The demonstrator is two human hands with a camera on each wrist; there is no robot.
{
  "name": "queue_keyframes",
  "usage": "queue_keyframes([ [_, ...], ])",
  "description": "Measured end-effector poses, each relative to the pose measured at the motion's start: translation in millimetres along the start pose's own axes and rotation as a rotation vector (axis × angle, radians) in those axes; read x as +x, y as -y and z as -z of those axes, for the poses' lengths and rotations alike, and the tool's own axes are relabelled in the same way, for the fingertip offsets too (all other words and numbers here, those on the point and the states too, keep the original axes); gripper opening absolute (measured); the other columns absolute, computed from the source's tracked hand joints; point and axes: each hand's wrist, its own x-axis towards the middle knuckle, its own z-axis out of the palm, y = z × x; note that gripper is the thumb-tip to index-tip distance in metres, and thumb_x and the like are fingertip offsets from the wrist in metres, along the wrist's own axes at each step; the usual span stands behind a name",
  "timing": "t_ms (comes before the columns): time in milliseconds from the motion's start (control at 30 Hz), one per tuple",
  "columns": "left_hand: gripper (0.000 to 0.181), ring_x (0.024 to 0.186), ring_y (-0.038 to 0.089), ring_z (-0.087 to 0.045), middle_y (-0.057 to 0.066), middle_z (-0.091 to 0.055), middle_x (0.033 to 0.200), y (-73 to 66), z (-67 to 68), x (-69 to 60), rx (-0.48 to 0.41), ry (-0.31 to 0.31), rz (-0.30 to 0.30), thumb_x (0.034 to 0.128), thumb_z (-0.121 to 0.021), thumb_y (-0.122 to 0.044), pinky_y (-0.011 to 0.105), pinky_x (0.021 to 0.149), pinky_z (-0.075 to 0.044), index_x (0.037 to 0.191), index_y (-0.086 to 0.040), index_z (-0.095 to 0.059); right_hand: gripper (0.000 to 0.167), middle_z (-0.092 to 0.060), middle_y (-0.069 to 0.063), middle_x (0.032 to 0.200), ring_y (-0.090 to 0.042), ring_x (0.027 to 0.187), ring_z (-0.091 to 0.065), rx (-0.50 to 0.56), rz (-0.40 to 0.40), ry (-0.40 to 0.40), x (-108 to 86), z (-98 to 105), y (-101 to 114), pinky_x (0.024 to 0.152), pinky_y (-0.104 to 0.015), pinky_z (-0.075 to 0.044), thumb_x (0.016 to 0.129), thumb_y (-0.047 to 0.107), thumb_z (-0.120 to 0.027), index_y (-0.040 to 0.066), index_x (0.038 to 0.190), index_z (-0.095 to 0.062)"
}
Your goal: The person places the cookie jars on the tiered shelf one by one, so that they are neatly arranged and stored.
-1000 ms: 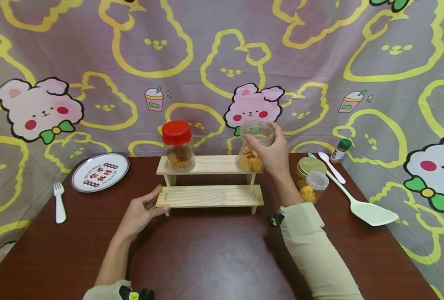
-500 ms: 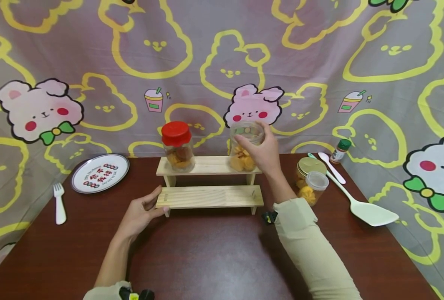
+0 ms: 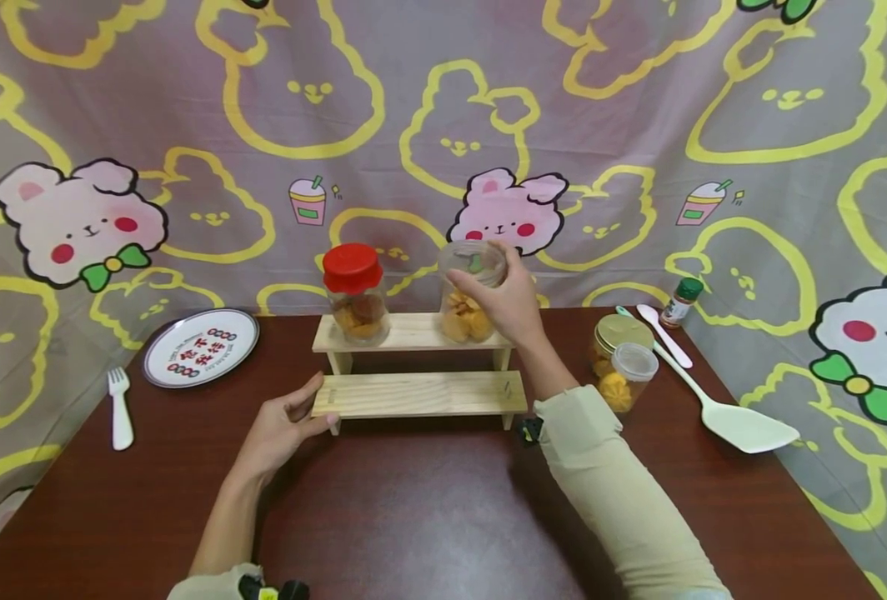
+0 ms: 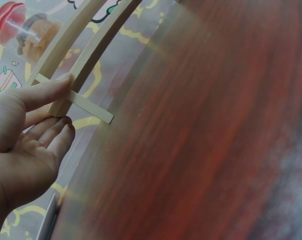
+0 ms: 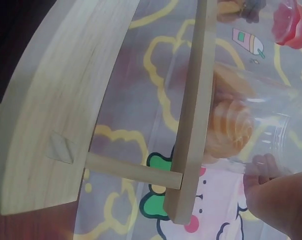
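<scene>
In the head view, my right hand (image 3: 507,300) grips the upper part of a clear jar (image 3: 464,321) holding orange-yellow pieces. The jar stands upright on the upper tier of a two-step wooden rack (image 3: 413,393), right of its middle. My left hand (image 3: 274,429) pinches the left end of the lower tier; the left wrist view has the thumb and fingers on opposite sides of the wood. Another clear jar with a red lid (image 3: 353,292) sits at the upper tier's left end. The right wrist view shows the gripped jar's pieces (image 5: 231,127) close up.
Right of the rack stand a gold-lidded jar (image 3: 623,332) and a small clear-lidded jar (image 3: 633,377). Beyond them lie a pale turner (image 3: 744,425), a white spoon (image 3: 664,335) and a green-capped bottle (image 3: 681,302). A plate (image 3: 202,348) and a white fork (image 3: 119,408) are at left.
My right hand has moved the clear jar leftward along the upper tier, from its right end toward the red-lidded jar. My left hand has kept its place on the rack.
</scene>
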Motion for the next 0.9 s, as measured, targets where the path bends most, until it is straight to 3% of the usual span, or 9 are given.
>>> queue_keyframes([
  [433,0.078,0.146,0.027,-0.03,0.016,-0.032,0.161,-2.2,-0.3,0.0,-0.009,0.003,0.014,0.0884,-0.08,-0.01,0.011,0.096,-0.041,0.152,0.005,-0.038,0.094,-0.047,-0.013,0.149,-0.027,0.13,-0.049,-0.051,-0.045,0.075,2.5,7,4,0.104,-0.047,-0.046,0.082,0.053,-0.08,0.018,0.157,-0.035],
  [667,0.079,0.145,0.028,-0.03,0.016,-0.032,0.16,-0.2,-1.2,-1.7,-0.015,0.004,0.015,0.0879,-0.08,-0.009,0.011,0.096,-0.041,0.152,0.005,-0.037,0.093,-0.048,-0.015,0.149,-0.027,0.13,-0.049,0.034,-0.013,0.066,0.1,9,1,0.109,-0.04,-0.043,0.086,0.037,-0.082,0.01,0.159,-0.03],
  [900,0.078,0.146,0.028,-0.03,0.016,-0.032,0.16,-1.3,-1.1,-0.3,-0.013,0.001,0.005,0.0882,-0.08,-0.008,0.011,0.097,-0.041,0.152,0.006,-0.037,0.085,-0.048,-0.012,0.149,-0.022,0.137,-0.044,0.009,0.044,0.027,-7.3,19,4,0.115,-0.039,-0.036,0.086,0.029,-0.082,0.009,0.156,-0.036],
])
